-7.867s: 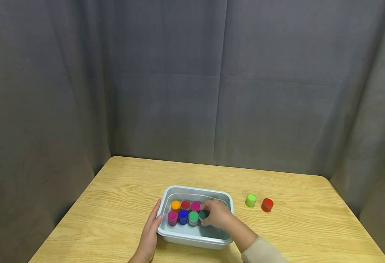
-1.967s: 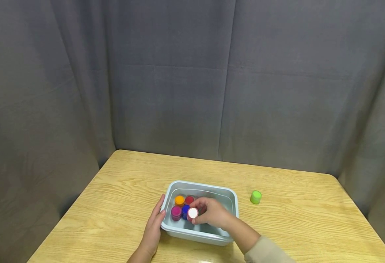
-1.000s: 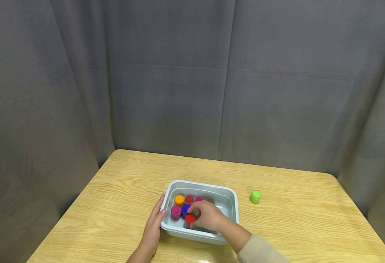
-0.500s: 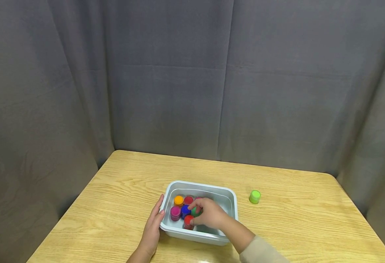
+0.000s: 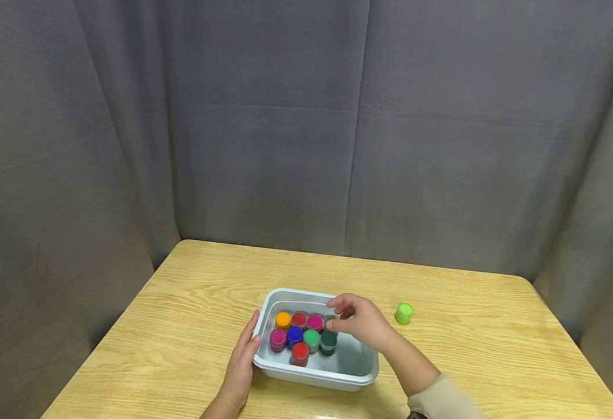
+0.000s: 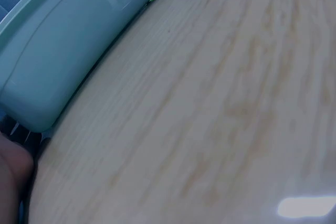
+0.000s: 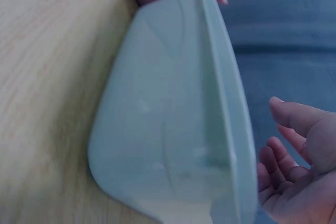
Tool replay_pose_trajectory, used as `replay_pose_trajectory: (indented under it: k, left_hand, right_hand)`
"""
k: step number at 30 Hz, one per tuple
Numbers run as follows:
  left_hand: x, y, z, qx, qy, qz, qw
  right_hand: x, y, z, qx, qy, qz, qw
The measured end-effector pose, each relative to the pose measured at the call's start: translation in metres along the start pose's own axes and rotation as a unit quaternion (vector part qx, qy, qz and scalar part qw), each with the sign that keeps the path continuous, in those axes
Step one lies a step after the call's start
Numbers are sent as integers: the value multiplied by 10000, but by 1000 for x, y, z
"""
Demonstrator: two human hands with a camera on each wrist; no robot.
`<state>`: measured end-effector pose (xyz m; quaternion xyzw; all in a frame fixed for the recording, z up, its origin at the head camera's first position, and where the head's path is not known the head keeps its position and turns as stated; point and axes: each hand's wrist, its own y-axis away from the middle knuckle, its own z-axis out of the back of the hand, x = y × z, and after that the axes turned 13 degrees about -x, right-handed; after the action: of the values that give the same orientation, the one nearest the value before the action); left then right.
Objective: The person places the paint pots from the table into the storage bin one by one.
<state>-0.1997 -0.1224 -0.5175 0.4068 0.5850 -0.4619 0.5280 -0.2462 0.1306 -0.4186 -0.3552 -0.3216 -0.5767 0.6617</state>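
A light grey plastic tub (image 5: 312, 381) stands on the table, with several small round jars in rows inside it. A red jar (image 5: 300, 354) sits nearest its front wall, below a blue jar (image 5: 294, 337) and a green jar (image 5: 312, 340). My left hand (image 5: 239, 369) holds the tub's left end, thumb at the rim. Over the tub's right half hovers my right hand (image 5: 361, 320), fingers loosely bent with nothing between them. It partly covers a jar behind the dark green jar (image 5: 328, 343). The right wrist view shows the right hand (image 7: 299, 166) beside the rim.
A lime green jar (image 5: 403, 313) stands on the wooden table (image 5: 207, 279), to the right of the tub. Grey curtains (image 5: 264, 145) hang behind the table and at both sides.
My right hand has put the red jar down in the tub's front row, let go of it and moved up and right. The left hand has stayed at the tub.
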Motion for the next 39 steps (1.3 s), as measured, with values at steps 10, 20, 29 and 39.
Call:
replay_pose_trajectory:
  k: [10, 20, 29, 39]
  left_hand:
    - [1, -1, 1, -34, -20, 6, 10000]
    - [1, 0, 1, 16, -86, -56, 9999]
    - [2, -2, 0, -16, -119, 70, 9999]
    - [2, -2, 1, 28, -90, 63, 9999]
  right_hand:
    - [-26, -5, 47, -792, -280, -348, 9959]
    - [-68, -8, 77, -1323, 22, -764, 9883]
    - [-92, -5, 85, -1216, 71, -1000, 9875]
    - [-124, -9, 78, -1239, 198, -1273, 9839]
